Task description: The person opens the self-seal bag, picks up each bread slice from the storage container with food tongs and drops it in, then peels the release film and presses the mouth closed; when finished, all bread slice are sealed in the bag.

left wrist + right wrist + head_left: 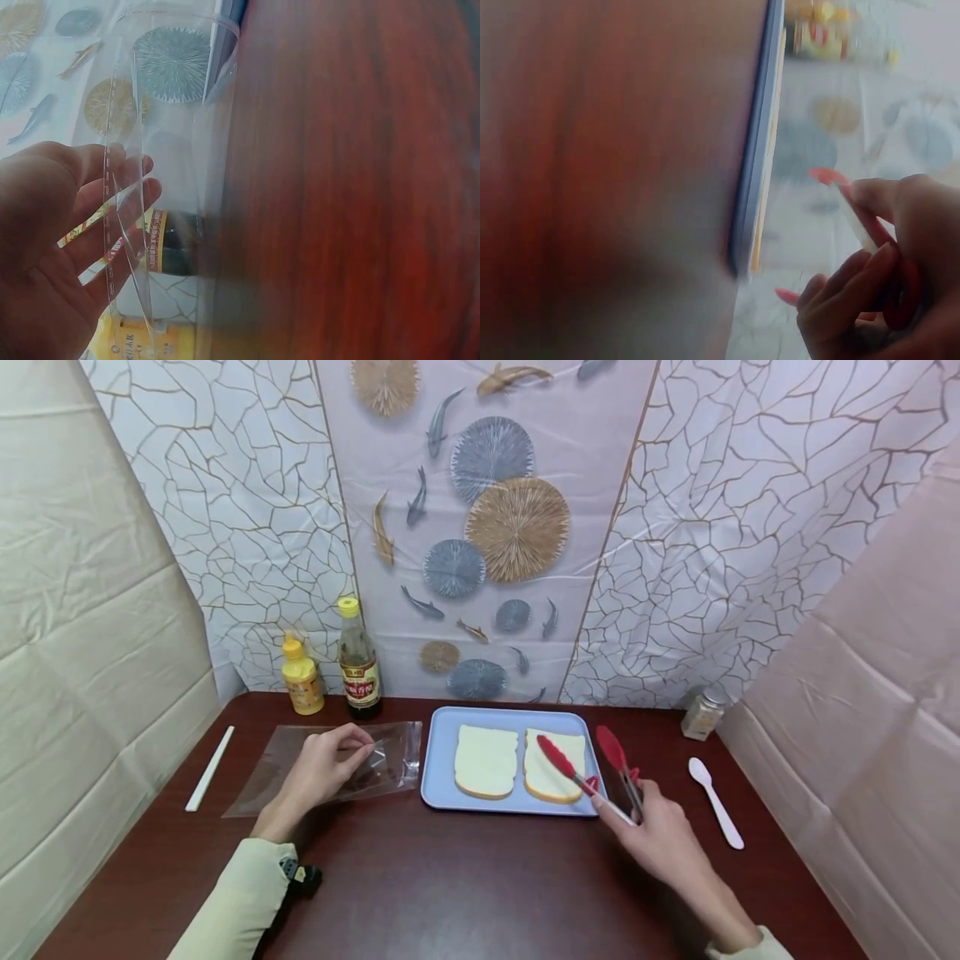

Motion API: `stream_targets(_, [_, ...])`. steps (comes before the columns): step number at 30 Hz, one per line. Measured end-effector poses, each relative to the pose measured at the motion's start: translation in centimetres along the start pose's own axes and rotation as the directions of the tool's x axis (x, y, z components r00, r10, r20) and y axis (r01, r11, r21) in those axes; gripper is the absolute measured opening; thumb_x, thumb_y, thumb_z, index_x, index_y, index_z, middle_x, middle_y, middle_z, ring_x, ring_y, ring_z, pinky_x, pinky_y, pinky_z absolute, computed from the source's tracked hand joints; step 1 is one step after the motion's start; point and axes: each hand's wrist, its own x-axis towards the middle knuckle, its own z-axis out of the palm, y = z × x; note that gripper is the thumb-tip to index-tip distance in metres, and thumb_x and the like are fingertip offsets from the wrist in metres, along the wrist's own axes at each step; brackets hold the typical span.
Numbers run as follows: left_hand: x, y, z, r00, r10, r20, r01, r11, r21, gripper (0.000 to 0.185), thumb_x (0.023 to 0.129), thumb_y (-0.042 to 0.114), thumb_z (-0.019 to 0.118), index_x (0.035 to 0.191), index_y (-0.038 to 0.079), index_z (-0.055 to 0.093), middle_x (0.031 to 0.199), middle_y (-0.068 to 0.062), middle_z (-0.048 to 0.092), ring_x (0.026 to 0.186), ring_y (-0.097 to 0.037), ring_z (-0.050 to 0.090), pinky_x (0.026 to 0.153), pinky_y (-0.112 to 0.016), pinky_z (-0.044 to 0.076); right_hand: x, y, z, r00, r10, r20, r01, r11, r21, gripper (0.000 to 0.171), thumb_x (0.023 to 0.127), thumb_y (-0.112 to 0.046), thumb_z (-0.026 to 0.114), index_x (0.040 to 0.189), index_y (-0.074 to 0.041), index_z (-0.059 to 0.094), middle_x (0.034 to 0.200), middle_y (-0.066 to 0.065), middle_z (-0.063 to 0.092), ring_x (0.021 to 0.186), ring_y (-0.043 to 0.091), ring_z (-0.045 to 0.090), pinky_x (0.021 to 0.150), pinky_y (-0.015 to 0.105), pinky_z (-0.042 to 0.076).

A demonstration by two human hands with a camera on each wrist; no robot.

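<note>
Tongs are gripped by the right hand, arms spread wide, one red tip over the right bread slice, the other past the rim of the blue tray; probably opened so bread fits between. The left slice is laid flat too. The clear bag is met by the left hand, fingers half-curled; whether film's pinched can't be told. Behind, Chinese lettering's printed on the dark bottle, brand too blurry; the yellow bottle can't be read.

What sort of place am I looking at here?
Probably a staged food-preparation table rather than a regular kitchen: bread slices lie on a blue tray, condiment bottles stand at the back left, and patterned cloth forms the backdrop.
</note>
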Motion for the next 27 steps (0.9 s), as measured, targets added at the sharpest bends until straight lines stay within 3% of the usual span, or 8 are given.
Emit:
stream_targets(8, [0.0, -0.2, 0.1, 1.0, 0.01, -0.003, -0.01, 1.0, 0.008, 0.013, 0.103, 0.022, 0.077, 0.106, 0.009, 0.077, 0.102, -0.006, 0.083, 0.1, -0.026, 0.082, 0.088, -0.047, 0.066, -2.8, -2.2, 1.2, 0.996, 0.044, 0.075, -0.038, 0.996, -0.083, 0.107, 0.088, -0.082, 0.07, 0.147, 0.006, 0.05, 0.115, 0.019, 0.073, 0.103, 0.035, 0.073, 0.081, 0.053, 0.059])
stream_targets(18, [-0.1, 0.1, 0.0, 1.0, 0.004, 0.007, -0.004, 1.0, 0.006, 0.011, 0.103, 0.02, 0.077, 0.107, 0.009, 0.077, 0.102, -0.006, 0.083, 0.1, -0.026, 0.082, 0.089, -0.046, 0.066, -3.4, -3.5, 1.4, 0.985, 0.127, 0.114, -0.103, 0.974, -0.2, 0.113, 0.087, -0.084, 0.068, 0.147, 0.01, 0.048, 0.131, 0.03, 0.07, 0.104, 0.047, 0.073, 0.079, 0.064, 0.06])
stream_targets(27, [0.0, 0.3, 0.0, 1.0, -0.01, 0.028, 0.01, 1.0, -0.001, 0.007, 0.103, 0.017, 0.077, 0.106, 0.012, 0.076, 0.103, -0.008, 0.083, 0.102, -0.028, 0.082, 0.09, -0.05, 0.066, -3.8, -3.5, 1.6, 0.989, 0.121, 0.086, -0.097, 0.964, -0.247, 0.104, 0.089, -0.08, 0.07, 0.135, 0.013, 0.054, 0.114, 0.03, 0.073, 0.09, 0.047, 0.073, 0.069, 0.062, 0.059])
